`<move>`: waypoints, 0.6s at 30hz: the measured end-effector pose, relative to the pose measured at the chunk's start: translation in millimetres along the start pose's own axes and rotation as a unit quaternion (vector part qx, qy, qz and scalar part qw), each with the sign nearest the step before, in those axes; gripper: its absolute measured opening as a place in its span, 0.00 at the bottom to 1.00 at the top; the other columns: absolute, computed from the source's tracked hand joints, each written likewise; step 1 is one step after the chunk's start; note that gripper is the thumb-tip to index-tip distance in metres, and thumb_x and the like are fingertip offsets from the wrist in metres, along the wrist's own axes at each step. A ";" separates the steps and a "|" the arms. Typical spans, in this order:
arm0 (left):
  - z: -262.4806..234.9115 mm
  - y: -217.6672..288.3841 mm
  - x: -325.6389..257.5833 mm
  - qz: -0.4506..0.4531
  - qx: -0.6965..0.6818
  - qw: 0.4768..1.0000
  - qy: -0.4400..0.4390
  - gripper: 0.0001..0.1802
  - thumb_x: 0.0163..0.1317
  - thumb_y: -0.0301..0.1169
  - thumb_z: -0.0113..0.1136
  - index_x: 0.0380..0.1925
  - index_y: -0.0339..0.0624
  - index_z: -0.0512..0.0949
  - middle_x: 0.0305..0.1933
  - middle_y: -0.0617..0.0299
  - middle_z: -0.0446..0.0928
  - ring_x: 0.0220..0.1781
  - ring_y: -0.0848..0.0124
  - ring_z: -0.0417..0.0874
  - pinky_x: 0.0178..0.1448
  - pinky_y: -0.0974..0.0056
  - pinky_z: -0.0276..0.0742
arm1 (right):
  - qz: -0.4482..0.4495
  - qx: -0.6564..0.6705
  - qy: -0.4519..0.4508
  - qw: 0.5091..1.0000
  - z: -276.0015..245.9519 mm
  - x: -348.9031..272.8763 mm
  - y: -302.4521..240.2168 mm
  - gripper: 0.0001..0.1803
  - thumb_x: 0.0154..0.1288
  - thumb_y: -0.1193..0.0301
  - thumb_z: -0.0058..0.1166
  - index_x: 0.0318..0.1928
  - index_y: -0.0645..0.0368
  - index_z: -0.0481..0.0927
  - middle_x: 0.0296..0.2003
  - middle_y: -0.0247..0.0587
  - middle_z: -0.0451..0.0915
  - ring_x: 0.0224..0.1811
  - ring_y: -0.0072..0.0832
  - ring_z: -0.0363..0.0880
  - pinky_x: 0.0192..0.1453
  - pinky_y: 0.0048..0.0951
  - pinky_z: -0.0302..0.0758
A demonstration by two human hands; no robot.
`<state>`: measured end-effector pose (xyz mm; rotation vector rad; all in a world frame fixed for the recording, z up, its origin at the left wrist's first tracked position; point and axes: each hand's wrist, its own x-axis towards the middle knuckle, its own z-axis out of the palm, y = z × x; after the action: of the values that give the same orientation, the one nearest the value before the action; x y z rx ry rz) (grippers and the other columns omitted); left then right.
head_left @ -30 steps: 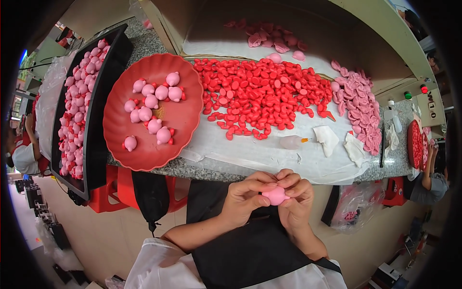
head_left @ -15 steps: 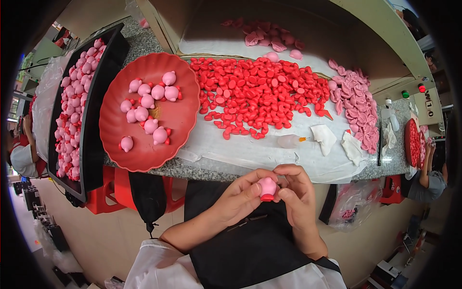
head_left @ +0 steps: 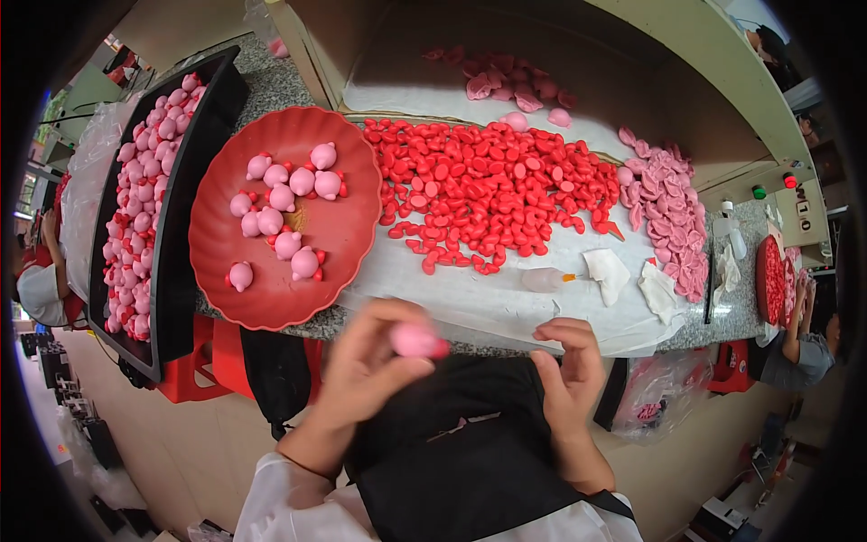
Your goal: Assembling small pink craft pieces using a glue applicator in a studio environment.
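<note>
Between the thumb and fingers of my left hand (head_left: 372, 361) is a small pink ball-shaped piece (head_left: 414, 341) with a red part at its right end; the hand is a little blurred. It hovers at the table's front edge, just right of a red scalloped bowl (head_left: 212, 194) holding several similar pink-and-red pieces (head_left: 281, 197). My right hand (head_left: 569, 370) is apart from it, fingers curled but separated, with nothing in them. Beyond both hands, a heap of small glossy red parts (head_left: 488, 181) covers white paper on the table.
A long black tray (head_left: 172, 298) full of pink-and-red pieces stands at the far left. Pink curved shells (head_left: 668, 212) are piled at the right. A small orange-tipped bottle (head_left: 544, 280) lies near crumpled white tissues (head_left: 608, 274). A cabinet (head_left: 741, 90) overhangs the back. Other people work at both sides.
My hands have parted. The left has moved left toward the bowl with the pink piece, which now lies tilted sideways. My right hand has let go and stays on the right.
</note>
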<state>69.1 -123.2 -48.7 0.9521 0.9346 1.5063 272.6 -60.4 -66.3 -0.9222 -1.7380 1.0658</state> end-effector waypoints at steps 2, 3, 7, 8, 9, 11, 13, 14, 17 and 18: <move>-24.2 20.9 11.5 0.120 0.209 0.963 0.123 0.17 0.40 0.20 0.57 0.33 0.36 0.66 0.32 0.58 0.67 0.37 0.71 0.69 0.44 0.68 0.63 | -0.073 -0.101 -0.055 0.991 6.0 13.8 -3.2 0.15 0.43 0.81 0.51 0.36 0.64 0.69 0.34 0.42 0.68 0.36 0.29 0.69 0.36 0.25 0.68; -35.4 35.0 16.0 0.146 0.367 0.897 0.197 0.15 0.37 0.19 0.57 0.29 0.36 0.68 0.32 0.59 0.67 0.37 0.69 0.68 0.44 0.68 0.62 | -0.144 -0.197 -0.110 0.963 14.7 22.4 -7.8 0.15 0.42 0.82 0.51 0.35 0.64 0.70 0.35 0.44 0.68 0.35 0.32 0.70 0.35 0.26 0.68; -74.2 61.5 28.3 0.093 0.687 0.692 0.203 0.19 0.39 0.26 0.58 0.37 0.41 0.70 0.40 0.55 0.66 0.46 0.60 0.64 0.50 0.62 0.59 | -0.109 -0.342 -0.092 0.929 47.0 43.0 4.1 0.15 0.41 0.82 0.51 0.35 0.63 0.70 0.34 0.44 0.67 0.32 0.37 0.70 0.35 0.30 0.69; -72.6 64.1 29.7 0.100 0.688 0.689 0.206 0.19 0.39 0.26 0.58 0.37 0.41 0.70 0.40 0.55 0.66 0.46 0.60 0.64 0.50 0.62 0.59 | -0.100 -0.362 -0.093 0.922 50.5 45.9 11.6 0.14 0.42 0.81 0.51 0.35 0.62 0.70 0.34 0.44 0.66 0.31 0.38 0.70 0.33 0.31 0.69; -69.2 65.5 29.9 0.106 0.711 0.669 0.191 0.21 0.39 0.27 0.59 0.38 0.43 0.70 0.43 0.54 0.65 0.49 0.59 0.62 0.51 0.60 0.57 | -0.107 -0.362 -0.088 0.922 51.4 49.0 13.3 0.14 0.42 0.81 0.51 0.35 0.62 0.70 0.34 0.44 0.66 0.31 0.38 0.70 0.33 0.31 0.69; -60.6 69.9 36.7 0.115 0.733 0.645 0.180 0.23 0.39 0.28 0.59 0.40 0.45 0.70 0.45 0.54 0.63 0.52 0.57 0.60 0.52 0.59 0.56 | -0.083 -0.366 -0.106 0.921 51.1 52.4 14.2 0.14 0.42 0.81 0.51 0.34 0.62 0.69 0.32 0.43 0.65 0.30 0.37 0.71 0.30 0.31 0.69; -46.5 75.7 50.6 0.118 0.733 0.664 0.086 0.24 0.38 0.29 0.60 0.41 0.45 0.69 0.47 0.53 0.62 0.54 0.55 0.57 0.54 0.57 0.54 | -0.102 -0.361 -0.101 0.921 52.8 52.2 13.9 0.14 0.42 0.81 0.51 0.34 0.61 0.69 0.31 0.43 0.66 0.28 0.37 0.71 0.27 0.31 0.69; -36.6 80.7 62.5 0.134 0.735 0.662 0.060 0.22 0.39 0.30 0.59 0.40 0.44 0.69 0.47 0.53 0.62 0.54 0.55 0.58 0.54 0.57 0.54 | -0.112 -0.372 -0.107 0.915 53.2 51.0 11.5 0.14 0.42 0.81 0.51 0.34 0.61 0.69 0.30 0.42 0.66 0.27 0.36 0.71 0.27 0.30 0.69; -28.4 63.2 124.9 0.216 0.702 0.679 -0.005 0.18 0.41 0.30 0.57 0.37 0.43 0.70 0.40 0.53 0.66 0.47 0.57 0.63 0.49 0.58 0.59 | -0.139 -0.368 -0.111 0.913 48.8 50.0 15.3 0.15 0.41 0.82 0.50 0.36 0.62 0.69 0.27 0.41 0.66 0.24 0.34 0.71 0.24 0.28 0.69; -29.3 53.4 146.3 0.231 0.689 0.687 -0.020 0.17 0.42 0.29 0.57 0.35 0.42 0.70 0.37 0.53 0.67 0.44 0.58 0.66 0.47 0.59 0.61 | -0.151 -0.305 -0.117 0.933 47.9 49.2 10.6 0.17 0.41 0.83 0.50 0.37 0.62 0.70 0.27 0.41 0.67 0.23 0.33 0.71 0.24 0.28 0.69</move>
<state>6.9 13.3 2.3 2.4162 1.9493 0.9064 212.8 -25.9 -73.7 -0.8679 -2.3883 0.4415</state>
